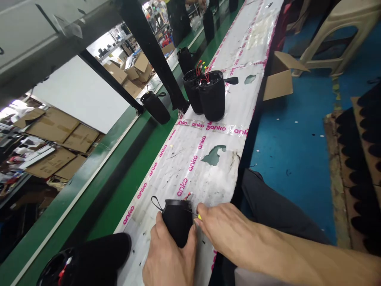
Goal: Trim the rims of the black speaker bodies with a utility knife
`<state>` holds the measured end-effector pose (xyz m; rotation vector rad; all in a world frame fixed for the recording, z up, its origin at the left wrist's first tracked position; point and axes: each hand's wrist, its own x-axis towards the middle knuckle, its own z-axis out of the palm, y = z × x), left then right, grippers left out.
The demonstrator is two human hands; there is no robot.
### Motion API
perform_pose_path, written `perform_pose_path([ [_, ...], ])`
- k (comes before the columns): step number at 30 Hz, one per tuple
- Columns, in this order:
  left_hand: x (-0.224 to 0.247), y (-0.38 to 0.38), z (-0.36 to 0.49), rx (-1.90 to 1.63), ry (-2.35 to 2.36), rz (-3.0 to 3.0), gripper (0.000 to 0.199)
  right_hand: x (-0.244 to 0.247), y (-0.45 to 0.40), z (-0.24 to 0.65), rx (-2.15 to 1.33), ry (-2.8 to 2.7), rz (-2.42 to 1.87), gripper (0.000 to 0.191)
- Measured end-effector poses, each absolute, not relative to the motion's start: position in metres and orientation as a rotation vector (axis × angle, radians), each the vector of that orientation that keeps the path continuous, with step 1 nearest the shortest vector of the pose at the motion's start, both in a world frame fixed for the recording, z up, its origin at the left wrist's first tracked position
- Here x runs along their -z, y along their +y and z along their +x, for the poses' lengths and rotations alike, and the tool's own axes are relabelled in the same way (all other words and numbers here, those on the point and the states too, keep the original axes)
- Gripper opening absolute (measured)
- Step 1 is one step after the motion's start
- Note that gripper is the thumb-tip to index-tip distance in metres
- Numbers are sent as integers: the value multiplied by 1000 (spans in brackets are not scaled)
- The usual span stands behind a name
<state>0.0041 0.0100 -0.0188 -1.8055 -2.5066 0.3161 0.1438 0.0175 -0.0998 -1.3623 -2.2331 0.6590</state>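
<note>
My left hand is wrapped around a black fabric-covered speaker body, a tapered cylinder with a strap loop at its rim. A bit of red wire shows above its open top. From the right, my right hand pinches a thin tool with a yellow part near the fingertips. Its slim dark shaft reaches the speaker's side just below the rim; the tool's exact kind is unclear. Another speaker body lies on its side at the lower left, with red and white wires inside its open end.
Two upright speaker bodies with red wires stand farther along the white "anko"-printed covering. Another leans beside a black post on the green belt. An open carton and a plastic stool are on the blue floor.
</note>
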Motion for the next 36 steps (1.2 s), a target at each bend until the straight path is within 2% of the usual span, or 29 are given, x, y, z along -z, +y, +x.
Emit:
perform_pose_path([
  [5, 26, 7, 14, -283, -2435, -1682, 79, 100, 12, 147, -467, -2319, -1384, 37],
  [12, 33, 6, 14, -274, -2345, -1646, 85, 86, 26, 142, -438, -2416, -1302, 50],
  [14, 34, 7, 12, -270, -2307, -1674, 87, 75, 32, 141, -501, -2411, -1339, 47],
  [18, 27, 13, 7, -318, -2400, -1669, 88, 59, 41, 144, -743, -2363, -1334, 18],
  [24, 6, 24, -4, -341, -2764, -1643, 81, 53, 39, 148, -791, -2132, -1336, 31],
  [30, 0, 22, -3, -350, -2765, -1662, 86, 52, 43, 144, -897, -2146, -1312, 26],
  [36, -2, 19, -6, -281, -2754, -1771, 78, 53, 45, 137, -910, -2177, -1322, 26],
])
